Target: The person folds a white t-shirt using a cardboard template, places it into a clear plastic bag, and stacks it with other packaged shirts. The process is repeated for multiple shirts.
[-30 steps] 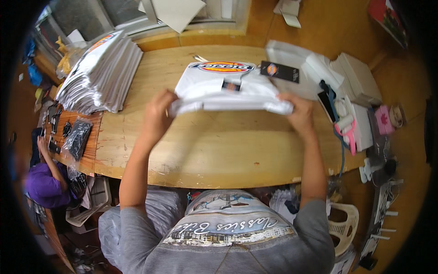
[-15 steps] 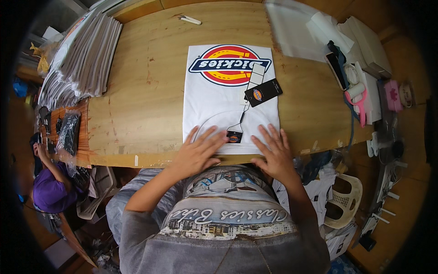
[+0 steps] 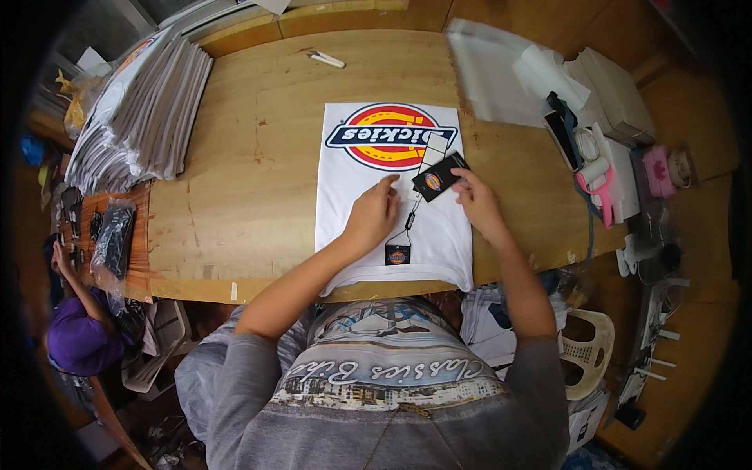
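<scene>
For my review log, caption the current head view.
Right hand at the black tag of a folded white shirt, left hand nearby.

Toward the far edge of the wooden table (image 3: 235,196) we see white-handled thread snips (image 3: 327,59). On our right lie clear plastic sheeting (image 3: 497,78), a pale box (image 3: 616,92) and a pink-handled roller (image 3: 604,197); a beige plastic chair (image 3: 598,358) stands below. On our left, a co-worker in purple (image 3: 84,333) is near a black bundle in clear plastic (image 3: 114,241).
</scene>
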Available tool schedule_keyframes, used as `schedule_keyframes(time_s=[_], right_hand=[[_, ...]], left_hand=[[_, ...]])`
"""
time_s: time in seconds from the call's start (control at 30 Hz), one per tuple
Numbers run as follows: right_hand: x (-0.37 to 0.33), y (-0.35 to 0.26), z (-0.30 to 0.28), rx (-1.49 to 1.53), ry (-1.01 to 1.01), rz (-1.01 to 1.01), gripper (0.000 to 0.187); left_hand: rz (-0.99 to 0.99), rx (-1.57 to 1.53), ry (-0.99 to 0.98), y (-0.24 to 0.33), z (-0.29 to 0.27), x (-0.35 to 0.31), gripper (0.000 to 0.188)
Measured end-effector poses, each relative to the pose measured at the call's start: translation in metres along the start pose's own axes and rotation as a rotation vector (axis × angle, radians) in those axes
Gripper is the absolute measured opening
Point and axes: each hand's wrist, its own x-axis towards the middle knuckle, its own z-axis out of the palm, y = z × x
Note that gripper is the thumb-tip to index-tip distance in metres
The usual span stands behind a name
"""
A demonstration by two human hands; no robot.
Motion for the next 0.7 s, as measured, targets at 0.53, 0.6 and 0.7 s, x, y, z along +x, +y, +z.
schedule_keyframes(time_s=[0.53,0.6,0.7], right_hand=[[0.025,-0.036,0.047,0.832,0.296,0.220,0.071],[0.020,-0.041,0.040,0.901,0.302,0.225,0.070],[0.018,-0.035,0.035,1.077,0.254,0.255,0.062]], left_hand=[[-0.255,-0.265,0.060,-0.011,0.030,0.044,0.057],[-0.231,-0.313,0.064,-0.012,0.024,0.041,0.058],[-0.449,-0.800,-0.172,-0.008,0.018,0.044,0.061]])
